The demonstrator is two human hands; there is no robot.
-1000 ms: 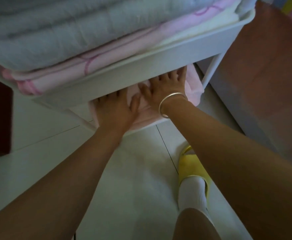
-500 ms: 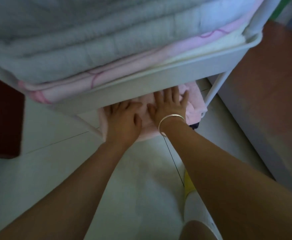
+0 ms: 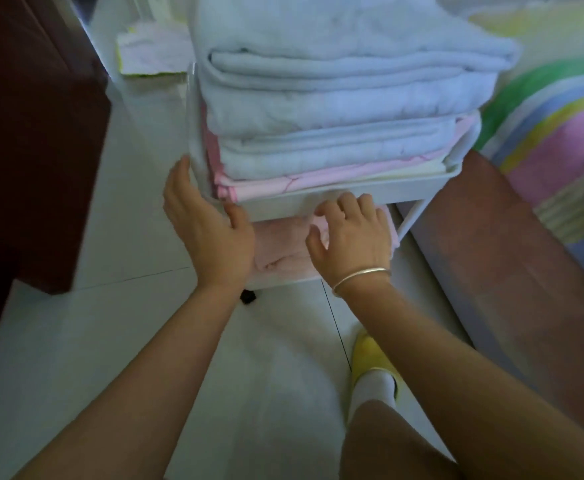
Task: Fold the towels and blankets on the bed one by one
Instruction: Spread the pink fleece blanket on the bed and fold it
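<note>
Pink towel (image 3: 283, 249), folded, on the lower shelf (image 3: 283, 283) of a white cart (image 3: 283, 204). Its long axis runs left to right across the shelf, and a rounded folded edge faces the person. The far part is hidden beneath the upper tray.

The upper tray carries a tall stack of folded light-blue blankets (image 3: 335, 98) over a pink sheet (image 3: 318, 180) and a pale yellow layer. Their folded edges also face the person, and the stack overhangs the tray rim to the right. A black caster (image 3: 248, 296) shows under the cart's near left corner.

Left hand (image 3: 211, 233): open, fingers straight and together. It lies against the cart's near left corner with the thumb tip on the tray front, and it holds nothing.

Right hand (image 3: 352, 237): above the right half of the pink towel, fingers half bent with knuckles up, thumb spread. No grip on the towel is visible, and contact cannot be told. A thin bracelet (image 3: 359, 276) circles the wrist.

Surroundings: a bed (image 3: 543, 133) with striped bedding just right of the cart, a dark wooden cabinet (image 3: 34, 133) to the left, a pale tiled floor (image 3: 110, 341), and a yellow slipper (image 3: 370, 355) over a white sock below the right forearm.
</note>
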